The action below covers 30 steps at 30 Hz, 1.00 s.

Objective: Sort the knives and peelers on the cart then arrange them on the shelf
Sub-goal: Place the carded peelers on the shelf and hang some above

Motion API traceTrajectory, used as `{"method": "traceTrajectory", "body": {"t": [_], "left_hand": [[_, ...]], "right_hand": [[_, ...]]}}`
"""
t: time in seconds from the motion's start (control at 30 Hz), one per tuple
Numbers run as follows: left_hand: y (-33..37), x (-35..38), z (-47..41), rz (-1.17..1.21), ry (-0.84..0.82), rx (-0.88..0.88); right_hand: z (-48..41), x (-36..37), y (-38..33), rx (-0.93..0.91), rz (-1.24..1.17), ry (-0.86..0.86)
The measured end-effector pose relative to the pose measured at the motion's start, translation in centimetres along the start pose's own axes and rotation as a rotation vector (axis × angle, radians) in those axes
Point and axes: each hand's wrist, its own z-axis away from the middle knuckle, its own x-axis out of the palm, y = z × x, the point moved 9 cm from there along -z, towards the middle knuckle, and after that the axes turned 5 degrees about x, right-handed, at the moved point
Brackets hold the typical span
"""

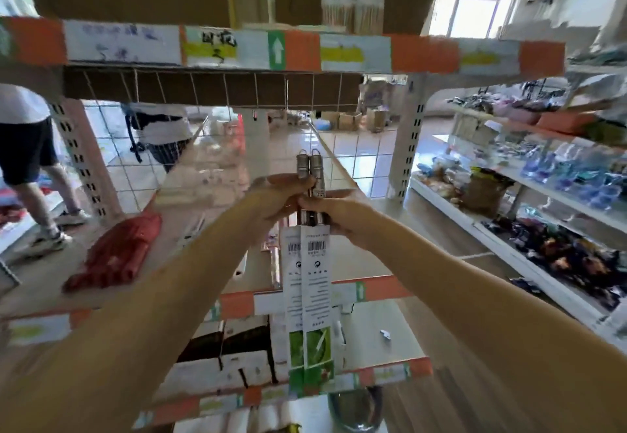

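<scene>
Two packaged knives (310, 297) with metal handles and white-and-green card sleeves are held side by side, handles up, in front of the middle shelf (210, 174). My left hand (278, 195) grips them from the left at the handles. My right hand (334, 215) grips them from the right, just below. The sleeves hang down over the shelf's orange-and-white front edge (237, 303). The cart is not in view.
A red packet (118, 249) lies on the shelf at the left. A wire grid (112, 161) backs the shelf. Boxes fill the lower shelf (234, 361). Another shelving unit (543, 215) with goods stands at the right. A person (30, 161) walks at the far left.
</scene>
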Motion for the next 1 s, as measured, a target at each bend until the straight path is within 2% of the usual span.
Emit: {"method": "traceTrajectory", "body": {"t": [0.13, 0.2, 0.37, 0.63, 0.8, 1.0], "left_hand": [[2.5, -1.1, -2.3, -0.096, -0.036, 0.073], [3.8, -0.8, -3.1, -0.115, -0.062, 0.122], [6.1, -0.4, -4.8, -0.092, -0.119, 0.246], [8.5, 1.0, -8.3, -0.021, -0.108, 0.305], [8.7, 2.6, -9.8, -0.119, -0.163, 0.416], [7.6, 3.8, -9.9, -0.265, -0.152, 0.575]], "right_hand": [[-1.7, -0.5, -3.0, -0.079, 0.084, 0.112], [-2.5, -0.6, -4.4, -0.123, 0.115, 0.114], [-4.1, -0.8, -7.0, -0.14, 0.159, 0.154], [-6.6, -2.8, -10.0, -0.254, 0.117, 0.232], [-7.3, -4.7, -9.9, -0.329, 0.154, 0.285], [-7.3, -7.0, -9.5, -0.502, 0.356, 0.352]]}}
